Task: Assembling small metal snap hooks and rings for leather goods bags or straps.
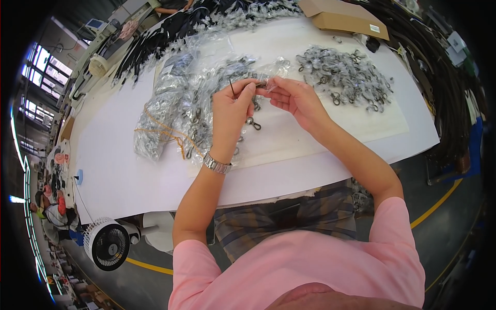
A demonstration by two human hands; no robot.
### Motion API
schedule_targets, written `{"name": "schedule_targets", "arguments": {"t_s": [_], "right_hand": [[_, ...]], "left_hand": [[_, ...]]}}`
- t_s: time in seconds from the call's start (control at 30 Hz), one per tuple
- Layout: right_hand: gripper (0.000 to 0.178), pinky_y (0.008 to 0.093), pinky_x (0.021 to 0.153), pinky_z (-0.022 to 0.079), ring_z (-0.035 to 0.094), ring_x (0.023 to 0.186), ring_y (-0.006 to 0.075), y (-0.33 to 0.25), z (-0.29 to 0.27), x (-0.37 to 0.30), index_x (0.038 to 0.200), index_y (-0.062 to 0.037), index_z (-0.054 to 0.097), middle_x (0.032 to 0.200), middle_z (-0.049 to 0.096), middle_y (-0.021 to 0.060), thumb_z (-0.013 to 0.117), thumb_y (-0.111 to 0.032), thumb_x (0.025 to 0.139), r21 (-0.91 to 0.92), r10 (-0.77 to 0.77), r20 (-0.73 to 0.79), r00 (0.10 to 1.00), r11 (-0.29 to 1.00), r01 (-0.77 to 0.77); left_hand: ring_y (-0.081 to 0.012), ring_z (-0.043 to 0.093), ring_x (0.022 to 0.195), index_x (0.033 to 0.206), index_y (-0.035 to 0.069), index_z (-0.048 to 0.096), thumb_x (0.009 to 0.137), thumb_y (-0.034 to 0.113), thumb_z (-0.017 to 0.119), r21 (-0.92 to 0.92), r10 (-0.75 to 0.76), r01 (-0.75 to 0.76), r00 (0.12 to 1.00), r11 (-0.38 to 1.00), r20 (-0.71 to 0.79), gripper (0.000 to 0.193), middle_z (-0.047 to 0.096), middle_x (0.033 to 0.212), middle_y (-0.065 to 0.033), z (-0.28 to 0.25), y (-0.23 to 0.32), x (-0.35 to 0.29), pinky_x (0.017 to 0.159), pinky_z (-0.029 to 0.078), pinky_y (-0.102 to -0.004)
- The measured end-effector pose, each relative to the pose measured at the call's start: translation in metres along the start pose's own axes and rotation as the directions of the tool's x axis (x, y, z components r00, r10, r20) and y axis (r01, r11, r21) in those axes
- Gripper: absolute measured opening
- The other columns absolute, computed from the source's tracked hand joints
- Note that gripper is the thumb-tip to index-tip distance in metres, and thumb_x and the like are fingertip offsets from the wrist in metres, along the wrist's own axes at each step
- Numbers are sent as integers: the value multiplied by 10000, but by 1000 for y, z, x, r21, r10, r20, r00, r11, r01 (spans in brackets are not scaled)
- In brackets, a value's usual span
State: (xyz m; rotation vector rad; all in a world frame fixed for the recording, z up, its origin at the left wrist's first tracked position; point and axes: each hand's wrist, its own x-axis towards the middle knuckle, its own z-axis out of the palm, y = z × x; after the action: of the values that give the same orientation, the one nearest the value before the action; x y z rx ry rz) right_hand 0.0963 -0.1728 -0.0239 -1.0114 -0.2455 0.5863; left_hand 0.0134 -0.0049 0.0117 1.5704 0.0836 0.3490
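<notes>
Above the middle of the white table, my left hand [232,107] and my right hand [302,103] meet at the fingertips. Pinched between them is a small metal clasp [261,84], largely covered by fingers, with a bit of clear plastic film around it. A thin dark rod [231,87] sticks up out of my left hand; its kind is unclear. Under and beside the left hand lie loose metal snap hooks [253,123] and a large clear plastic bag [151,137] of metal parts. To the right of my right hand spreads a pile of plastic-wrapped snap hooks [347,77].
Orange string [178,139] trails over the bag. Black straps [160,44] cover the table's far left, and a cardboard box [341,19] sits at the far right. Dark straps [444,88] hang beyond the right edge. A fan [109,245] stands at lower left. Another person's arm [168,10] shows far back.
</notes>
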Motion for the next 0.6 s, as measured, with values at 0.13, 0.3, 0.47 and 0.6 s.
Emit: {"name": "schedule_targets", "arguments": {"t_s": [0.13, 0.3, 0.47, 0.6], "right_hand": [[300, 296, 926, 527, 703, 1049, 147, 1, 0, 0, 1174, -48, 705, 1148, 751, 89, 621, -301, 1037, 3, -3, 17, 1000, 1000, 3], [302, 295, 940, 523, 700, 1056, 152, -1, 0, -1, 1178, -46, 704, 1170, 748, 88, 606, -299, 1045, 0, 3, 4, 1000, 1000, -3], [307, 298, 944, 522, 699, 1060, 155, -1, 0, -1, 1201, -56, 704, 1168, 745, 61, 605, -300, 1046, -1, -2, 27, 1000, 1000, 2], [316, 306, 954, 521, 691, 1082, 157, 2, 2, -2, 1214, -59, 702, 1176, 738, 51, 591, -308, 1054, -20, -19, -14, 1000, 1000, 18]], "left_hand": [[-11, 467, 528, 1146, -16, 713, 1002, 117, 631, 16, 28, -28, 999, 999, 16, 213, 772, 899, -69, 0, -3, 1, 448, 340, -177], [-9, 452, 519, 1004, -1, 704, 997, 129, 637, 286, 88, -95, 995, 954, 35, 147, 759, 800, -41, 1, -6, 1, 471, 340, -204], [-7, 439, 515, 965, 8, 699, 990, 144, 656, 314, 47, -41, 999, 949, -14, 145, 744, 760, -35, 0, -4, -1, 481, 343, -206], [-1, 427, 515, 935, 19, 705, 990, 180, 676, 134, -29, 34, 999, 990, -46, 173, 725, 731, -26, 3, -3, 0, 481, 338, -203]]}}
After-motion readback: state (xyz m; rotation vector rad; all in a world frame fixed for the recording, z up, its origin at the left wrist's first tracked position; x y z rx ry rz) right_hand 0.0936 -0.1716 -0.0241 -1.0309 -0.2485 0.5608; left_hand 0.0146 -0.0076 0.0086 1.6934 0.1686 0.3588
